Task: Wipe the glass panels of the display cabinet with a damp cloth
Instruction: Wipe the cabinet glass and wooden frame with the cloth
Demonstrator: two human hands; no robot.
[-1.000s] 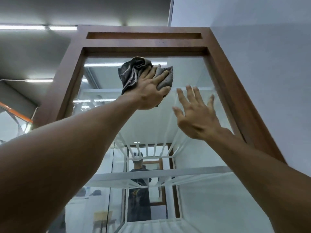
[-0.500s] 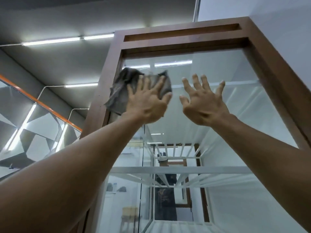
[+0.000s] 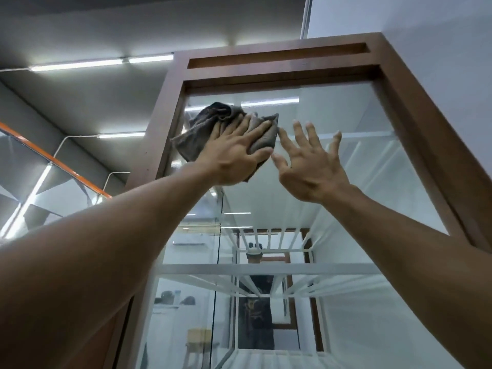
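Seen from below, looking steeply up, two bare forearms reach away from the viewer: the left forearm (image 3: 93, 249) from the lower left, the right forearm (image 3: 412, 249) from the lower right. They converge on the front glass panel (image 3: 359, 155) of a tall display cabinet.

The left hand (image 3: 234, 158) lies flat with its fingers straight and slightly spread, pressing a crumpled dark grey cloth (image 3: 210, 123) against the glass. The cloth sits in the upper left part of the panel, a little below the top rail. Its left edge reaches the inner edge of the left post, and bunched folds stick out above and to the left of the fingers.

The right hand (image 3: 311, 171) is just beside it, empty, with its palm towards the glass and its fingers spread wide. Its forefinger tip comes close to the cloth's right edge. Whether this palm touches the glass cannot be told.

Around the panel runs a dark brown wooden frame (image 3: 279, 67), with a long recessed slot across its top.

Through the glass, white shelves (image 3: 266, 269) made of thin bars cross the cabinet's inside. Lower down, a dim reflection of a standing person (image 3: 257, 307) shows in the glass.

Beyond the cabinet is a grey ceiling with long tube lights (image 3: 77, 65) glowing white. An orange strip (image 3: 53, 158) slants across the wall at the far left. A plain pale wall (image 3: 426, 17) rises at the right.
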